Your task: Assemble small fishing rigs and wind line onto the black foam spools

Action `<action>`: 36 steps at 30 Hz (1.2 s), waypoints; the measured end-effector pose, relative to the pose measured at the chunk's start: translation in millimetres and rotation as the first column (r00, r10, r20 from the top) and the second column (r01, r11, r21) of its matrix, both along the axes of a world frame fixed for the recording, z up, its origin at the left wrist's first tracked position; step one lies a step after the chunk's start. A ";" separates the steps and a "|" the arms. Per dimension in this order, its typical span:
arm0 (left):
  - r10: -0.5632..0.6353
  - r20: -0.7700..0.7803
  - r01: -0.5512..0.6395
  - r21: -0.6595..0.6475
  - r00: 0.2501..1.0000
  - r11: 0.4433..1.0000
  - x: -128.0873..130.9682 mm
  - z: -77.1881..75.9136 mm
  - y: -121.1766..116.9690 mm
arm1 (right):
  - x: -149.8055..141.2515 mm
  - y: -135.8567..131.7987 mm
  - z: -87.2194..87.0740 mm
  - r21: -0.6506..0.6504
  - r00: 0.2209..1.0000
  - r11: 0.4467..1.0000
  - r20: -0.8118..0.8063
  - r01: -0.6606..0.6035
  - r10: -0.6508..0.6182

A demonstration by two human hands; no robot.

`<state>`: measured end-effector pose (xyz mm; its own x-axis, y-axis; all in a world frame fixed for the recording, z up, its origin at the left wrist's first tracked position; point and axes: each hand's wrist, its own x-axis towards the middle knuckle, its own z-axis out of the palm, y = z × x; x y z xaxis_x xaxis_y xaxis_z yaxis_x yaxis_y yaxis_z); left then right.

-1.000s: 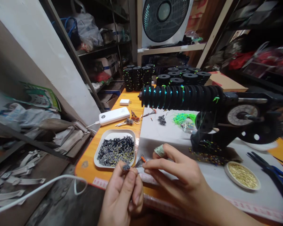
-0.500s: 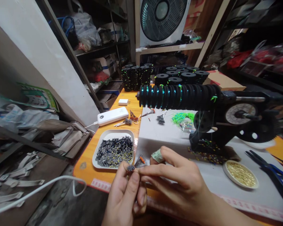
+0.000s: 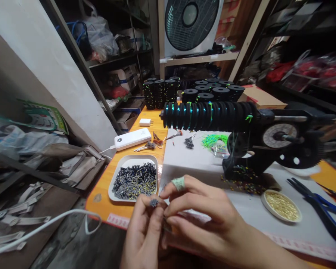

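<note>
My left hand (image 3: pixel 145 231) is closed, thumb and forefinger pinching a small bundle with dark grey, bead-like ends (image 3: pixel 154 203). The rest of that bundle is hidden behind the fingers. My right hand (image 3: pixel 204 209), with a pale green wrap (image 3: pixel 178 183) around one finger, meets the left one. Its thumb and fingers come together just right of the bundle, and what they pinch cannot be made out. Just beyond my left hand stands a white tray (image 3: pixel 111 186) of small black and grey tube-like pieces (image 3: pixel 134 181), some yellow-tipped.
A black winding device (image 3: pixel 210 115) stands at right, near blue-handled pliers (image 3: pixel 316 205) and a dish of gold-coloured bits (image 3: pixel 281 205). Behind the tray lie a white power bank (image 3: pixel 132 138) and grey tufted bundles (image 3: pixel 189 142). Black spools (image 3: pixel 205 96) line the back. A white cable (image 3: pixel 58 217) hangs at left.
My right hand's wrapped finger has moved left and its other fingers have curled in beside the bundle. The grey fan-shaped tuft with orange bits, visible between the hands before, is now hidden.
</note>
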<state>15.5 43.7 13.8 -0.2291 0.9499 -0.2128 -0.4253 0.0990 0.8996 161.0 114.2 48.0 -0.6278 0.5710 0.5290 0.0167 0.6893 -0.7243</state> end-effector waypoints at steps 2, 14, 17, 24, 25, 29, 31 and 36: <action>0.005 0.041 -0.005 0.016 0.999 1.000 7.1 0.4 -0.3 | -1.7 -2.2 -1.8 0.023 0.999 0.999 -0.019 0.029 -0.028; 0.044 0.350 -0.088 0.110 0.936 0.990 11.6 1.1 9.7 | -2.0 -7.2 -7.4 0.167 0.999 0.985 -0.018 0.031 -0.028; 0.032 0.305 -0.081 0.148 0.952 0.986 7.4 0.3 9.4 | 0.3 -6.9 -9.3 0.118 0.994 0.989 -0.081 0.085 -0.076; -0.052 0.302 0.085 -0.097 0.952 0.992 10.8 4.1 3.9 | -0.5 -5.3 -9.3 0.035 0.983 0.982 -0.025 0.183 -0.183; -0.064 0.298 0.106 -0.127 0.953 0.986 10.9 4.2 3.2 | -0.7 -4.8 -9.2 0.036 0.980 0.979 -0.010 0.200 -0.200; -0.097 0.258 0.132 -0.120 0.961 0.984 11.4 3.6 1.6 | -1.6 -1.1 -8.3 0.030 0.971 0.971 -0.028 0.237 -0.236; -0.094 0.211 0.119 -0.109 0.973 0.987 12.5 2.1 0.8 | -2.6 0.2 -7.9 0.035 0.971 0.972 -0.051 0.234 -0.232; -0.041 0.054 0.045 -0.075 0.998 0.996 17.8 -4.7 -1.3 | -5.6 -2.3 -8.0 0.024 0.969 0.969 -0.049 0.244 -0.243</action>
